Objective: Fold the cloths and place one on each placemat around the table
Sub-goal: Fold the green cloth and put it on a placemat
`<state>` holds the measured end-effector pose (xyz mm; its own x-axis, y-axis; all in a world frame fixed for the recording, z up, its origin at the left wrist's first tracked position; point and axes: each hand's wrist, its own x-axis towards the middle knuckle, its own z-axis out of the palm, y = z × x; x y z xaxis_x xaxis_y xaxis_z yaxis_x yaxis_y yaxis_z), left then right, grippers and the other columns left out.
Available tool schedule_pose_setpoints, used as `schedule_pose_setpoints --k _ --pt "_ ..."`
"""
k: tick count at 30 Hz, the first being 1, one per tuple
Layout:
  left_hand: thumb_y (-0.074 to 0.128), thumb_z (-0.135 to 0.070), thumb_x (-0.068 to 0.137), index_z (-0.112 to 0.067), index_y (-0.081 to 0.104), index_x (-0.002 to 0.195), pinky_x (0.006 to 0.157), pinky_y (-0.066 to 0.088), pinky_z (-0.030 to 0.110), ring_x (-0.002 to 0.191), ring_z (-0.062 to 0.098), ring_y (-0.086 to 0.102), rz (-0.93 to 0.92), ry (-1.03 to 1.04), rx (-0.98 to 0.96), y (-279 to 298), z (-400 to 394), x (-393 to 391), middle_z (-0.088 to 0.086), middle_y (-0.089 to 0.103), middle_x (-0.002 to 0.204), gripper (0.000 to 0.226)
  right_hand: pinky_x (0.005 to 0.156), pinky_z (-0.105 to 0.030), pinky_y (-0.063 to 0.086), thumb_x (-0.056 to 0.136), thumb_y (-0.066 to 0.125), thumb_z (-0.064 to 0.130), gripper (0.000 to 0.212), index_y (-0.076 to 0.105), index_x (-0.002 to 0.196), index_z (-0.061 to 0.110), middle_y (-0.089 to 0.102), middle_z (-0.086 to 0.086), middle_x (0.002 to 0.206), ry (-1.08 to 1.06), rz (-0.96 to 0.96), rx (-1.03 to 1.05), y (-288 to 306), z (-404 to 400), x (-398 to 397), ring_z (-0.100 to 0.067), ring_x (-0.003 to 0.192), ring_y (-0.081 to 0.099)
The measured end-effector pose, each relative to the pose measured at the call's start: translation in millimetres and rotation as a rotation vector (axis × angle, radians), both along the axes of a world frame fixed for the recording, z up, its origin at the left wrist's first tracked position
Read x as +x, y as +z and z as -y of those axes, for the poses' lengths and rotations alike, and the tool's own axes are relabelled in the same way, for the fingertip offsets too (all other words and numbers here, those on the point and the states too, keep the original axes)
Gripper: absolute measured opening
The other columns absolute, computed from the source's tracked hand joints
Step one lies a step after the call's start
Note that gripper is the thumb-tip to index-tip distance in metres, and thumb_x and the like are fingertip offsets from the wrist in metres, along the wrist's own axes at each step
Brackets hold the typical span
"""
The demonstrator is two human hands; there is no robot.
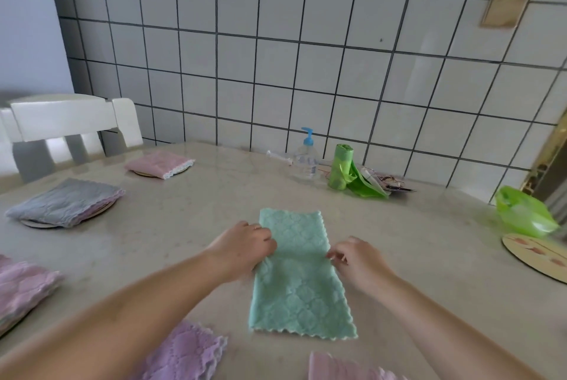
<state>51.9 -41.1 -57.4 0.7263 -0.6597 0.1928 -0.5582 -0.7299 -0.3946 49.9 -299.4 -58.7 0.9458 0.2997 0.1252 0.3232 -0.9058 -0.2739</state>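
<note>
Both hands work at the middle of a green cloth [299,275] lying flat on the table [190,226]. The left hand [245,246] has its fingers curled over the cloth's left edge, nipping it at the midpoint; the right hand [352,258] meets the right edge opposite, thumb and fingertips drawn close together in a pinch on the hem, though blur hides how firm that hold is. Bare forearms reach in from the bottom of the view.

The green cloth is a long strip, running away from the person, with a quilted diamond pattern and a scalloped near edge.

Around it, the table is pale, glossy and stone-like. Two unfolded cloths lie at the near edge: a lilac cloth [184,352] and a pink cloth [340,367], partly cut off. To the left, a folded grey cloth [66,201] rests on a round placemat [40,224], a folded pink one [159,163] sits on another mat further back, and a folded pale-pink cloth [24,287] lies at the left border. On the right, a bare round placemat [540,253] carries no cloth, with a crumpled green plastic bag [524,212] just behind it.

Against the wall stand a clear pump bottle [305,160] with a blue top and a roll of green bags [342,169]. The wall [276,57] is white square tile with dark grout, and a white chair [67,124] is at the far left corner.
</note>
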Motion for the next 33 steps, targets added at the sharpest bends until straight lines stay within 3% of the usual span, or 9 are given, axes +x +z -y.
schedule_pose_setpoints --k 3,8,12,17,19,22,25,29,33 --pt "0.065 -0.007 0.064 -0.028 0.066 0.085 0.062 0.052 0.026 0.069 0.014 0.063 0.044 -0.169 0.033 -9.6 -18.2 -12.6 -0.009 0.063 0.075 0.029 0.082 -0.025 0.050 0.082 0.068 0.016 0.026 0.070 0.104 0.030 0.061 0.016 0.092 0.217 0.246 -0.116 -1.4 20.9 -13.6 -0.007 0.090 0.061" --pt "0.049 -0.012 0.073 -0.028 0.072 0.091 0.071 0.054 0.020 0.077 0.006 0.068 0.041 -0.361 -0.032 -16.0 -23.2 -31.8 -0.015 0.071 0.091 0.033 0.075 -0.024 0.051 0.067 0.081 0.014 0.033 0.072 0.097 0.024 0.070 0.010 0.092 0.551 0.521 -0.354 -19.3 31.1 -24.1 -0.012 0.078 0.065" --pt "0.082 -0.011 0.055 -0.027 0.074 0.092 0.061 0.056 0.021 0.068 0.008 0.069 0.004 -0.315 -0.036 -16.1 -21.0 -30.3 -0.015 0.072 0.089 0.041 0.074 -0.025 0.051 0.068 0.073 0.010 0.021 0.073 0.085 0.022 0.068 0.009 0.078 0.533 0.596 -0.407 -15.7 21.0 -23.0 -0.014 0.069 0.062" --pt "0.073 -0.014 0.067 -0.029 0.070 0.092 0.058 0.055 0.020 0.064 0.009 0.067 -0.062 -0.187 -0.094 -12.3 -18.3 -37.0 -0.017 0.070 0.086 0.030 0.069 -0.023 0.046 0.059 0.068 0.009 0.019 0.065 0.069 0.025 0.059 0.010 0.065 0.424 0.528 -0.471 -14.1 10.8 -25.3 -0.014 0.061 0.056" --pt "0.046 -0.020 0.081 -0.026 0.068 0.097 0.065 0.055 0.023 0.072 0.013 0.067 -0.085 -0.138 -0.123 -10.0 -19.7 -39.8 -0.013 0.070 0.090 0.028 0.069 -0.024 0.048 0.062 0.060 0.013 0.014 0.064 0.068 0.025 0.059 0.010 0.066 0.390 0.487 -0.403 -9.4 8.3 -31.7 -0.014 0.062 0.057" --pt "0.018 -0.034 0.083 -0.024 0.062 0.112 0.084 0.048 0.027 0.096 0.015 0.062 -0.232 -0.074 -0.266 -7.1 -19.1 -48.7 -0.009 0.066 0.109 0.054 0.074 -0.028 0.052 0.072 0.045 0.023 0.021 0.065 0.079 0.023 0.065 0.011 0.079 0.383 0.386 -0.233 -5.5 8.3 -47.3 -0.013 0.073 0.061" --pt "0.034 -0.043 0.080 -0.026 0.065 0.105 0.086 0.045 0.020 0.094 -0.002 0.057 -0.393 -0.033 -0.608 -7.9 -25.3 -68.8 -0.022 0.064 0.100 0.043 0.083 -0.022 0.045 0.080 0.042 0.025 0.029 0.063 0.100 0.021 0.066 0.012 0.101 0.293 0.151 -0.037 4.9 9.4 -76.8 -0.008 0.092 0.059" --pt "0.051 -0.026 0.069 -0.024 0.062 0.076 0.060 0.038 0.016 0.062 -0.003 0.049 -0.558 -0.026 -1.080 -10.0 -19.0 -76.9 -0.016 0.057 0.065 0.013 0.059 -0.028 0.037 0.076 0.053 0.016 0.009 0.054 0.079 0.025 0.062 0.005 0.073 0.039 -0.139 0.327 4.2 5.5 -82.0 -0.008 0.065 0.052" --pt "0.047 -0.030 0.066 -0.015 0.066 0.083 0.069 0.041 0.031 0.070 0.008 0.053 -0.636 0.098 -1.388 -6.7 1.1 -59.0 -0.004 0.064 0.076 0.030 0.052 -0.018 0.044 0.087 0.047 0.006 0.024 0.061 0.070 0.017 0.063 0.004 0.050 -0.147 -0.282 0.570 3.0 -11.2 -55.7 -0.003 0.049 0.060"
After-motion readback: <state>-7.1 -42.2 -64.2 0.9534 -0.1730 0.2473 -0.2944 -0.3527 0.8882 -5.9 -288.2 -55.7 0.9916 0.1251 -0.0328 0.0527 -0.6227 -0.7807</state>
